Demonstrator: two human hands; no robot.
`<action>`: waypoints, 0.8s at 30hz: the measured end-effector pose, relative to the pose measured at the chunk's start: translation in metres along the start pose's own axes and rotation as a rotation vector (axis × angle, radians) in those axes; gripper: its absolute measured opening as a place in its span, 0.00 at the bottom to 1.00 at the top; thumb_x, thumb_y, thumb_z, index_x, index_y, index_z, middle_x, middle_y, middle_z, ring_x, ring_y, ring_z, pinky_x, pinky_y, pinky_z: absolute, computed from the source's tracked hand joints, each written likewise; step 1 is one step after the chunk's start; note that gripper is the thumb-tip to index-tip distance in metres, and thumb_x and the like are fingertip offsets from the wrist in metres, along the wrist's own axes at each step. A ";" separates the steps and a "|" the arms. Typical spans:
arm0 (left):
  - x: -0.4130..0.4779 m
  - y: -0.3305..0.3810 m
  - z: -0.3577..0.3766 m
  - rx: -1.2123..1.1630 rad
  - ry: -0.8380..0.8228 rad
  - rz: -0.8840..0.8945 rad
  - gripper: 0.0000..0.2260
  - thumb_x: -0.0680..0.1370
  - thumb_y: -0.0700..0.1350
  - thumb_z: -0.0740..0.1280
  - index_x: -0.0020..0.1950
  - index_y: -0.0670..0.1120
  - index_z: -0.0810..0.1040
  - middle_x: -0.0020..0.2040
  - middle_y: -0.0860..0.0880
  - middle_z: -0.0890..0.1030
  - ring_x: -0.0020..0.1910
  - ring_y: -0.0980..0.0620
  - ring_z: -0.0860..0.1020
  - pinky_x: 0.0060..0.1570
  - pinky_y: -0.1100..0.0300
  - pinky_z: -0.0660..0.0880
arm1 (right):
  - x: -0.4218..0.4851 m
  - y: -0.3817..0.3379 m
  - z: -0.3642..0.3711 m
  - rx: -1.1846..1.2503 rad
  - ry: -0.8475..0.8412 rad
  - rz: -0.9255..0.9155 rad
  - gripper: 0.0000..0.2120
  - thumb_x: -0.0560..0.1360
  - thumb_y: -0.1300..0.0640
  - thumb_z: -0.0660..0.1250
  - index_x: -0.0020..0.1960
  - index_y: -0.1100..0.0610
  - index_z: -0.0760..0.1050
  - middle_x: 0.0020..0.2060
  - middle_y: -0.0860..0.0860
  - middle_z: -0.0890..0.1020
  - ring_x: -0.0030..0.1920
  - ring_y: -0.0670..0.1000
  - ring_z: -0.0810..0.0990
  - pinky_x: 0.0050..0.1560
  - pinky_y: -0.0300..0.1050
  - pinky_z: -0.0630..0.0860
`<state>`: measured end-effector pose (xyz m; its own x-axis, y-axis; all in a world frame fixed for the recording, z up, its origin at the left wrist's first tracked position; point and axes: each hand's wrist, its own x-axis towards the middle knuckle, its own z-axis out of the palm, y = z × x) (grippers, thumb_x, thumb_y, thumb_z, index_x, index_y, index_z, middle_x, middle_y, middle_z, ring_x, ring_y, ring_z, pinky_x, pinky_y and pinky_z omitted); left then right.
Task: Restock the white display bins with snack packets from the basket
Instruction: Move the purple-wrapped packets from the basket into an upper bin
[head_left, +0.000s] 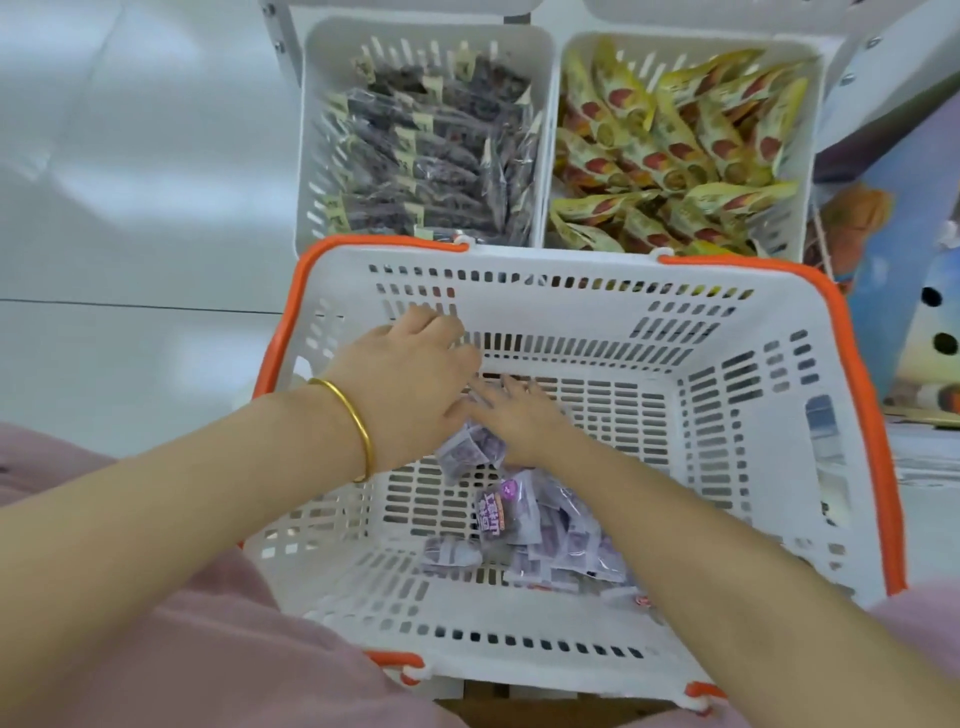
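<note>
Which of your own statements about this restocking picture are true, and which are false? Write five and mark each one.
1. The left bin holds yellow packets. False: it holds dark packets; the yellow ones fill the right bin.
2. The basket is white with orange trim. True.
3. A gold bangle sits on the wrist of the left hand. True.
4. The basket has nothing in it. False: purple packets lie on its bottom.
5. The right hand reaches deeper into the basket than the left hand. True.
</note>
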<state>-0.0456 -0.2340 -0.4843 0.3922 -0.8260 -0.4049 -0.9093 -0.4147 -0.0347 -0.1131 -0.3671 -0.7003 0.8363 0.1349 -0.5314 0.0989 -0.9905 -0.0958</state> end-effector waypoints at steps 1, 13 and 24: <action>0.001 0.000 -0.001 -0.004 0.001 0.002 0.19 0.80 0.53 0.55 0.69 0.49 0.64 0.70 0.49 0.62 0.70 0.48 0.58 0.66 0.55 0.64 | 0.004 -0.002 0.004 0.009 0.038 0.002 0.40 0.71 0.56 0.71 0.76 0.50 0.52 0.76 0.54 0.52 0.69 0.62 0.63 0.64 0.62 0.67; 0.037 0.012 -0.029 -0.324 -0.008 -0.007 0.24 0.77 0.50 0.63 0.71 0.47 0.62 0.68 0.46 0.66 0.66 0.46 0.65 0.65 0.53 0.65 | -0.115 0.061 -0.109 1.100 0.129 0.116 0.21 0.68 0.58 0.74 0.55 0.56 0.67 0.45 0.48 0.71 0.43 0.47 0.73 0.41 0.42 0.72; 0.039 0.034 -0.056 -1.712 -0.120 0.116 0.20 0.70 0.35 0.67 0.61 0.43 0.73 0.54 0.41 0.81 0.50 0.46 0.82 0.50 0.52 0.79 | -0.201 0.051 -0.175 1.616 0.510 0.263 0.38 0.69 0.58 0.74 0.73 0.50 0.59 0.61 0.52 0.70 0.44 0.55 0.84 0.42 0.49 0.82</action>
<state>-0.0533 -0.3020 -0.4500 0.2561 -0.8808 -0.3982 0.2732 -0.3292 0.9039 -0.1815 -0.4497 -0.4511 0.8454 -0.3538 -0.4002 -0.3942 0.0924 -0.9144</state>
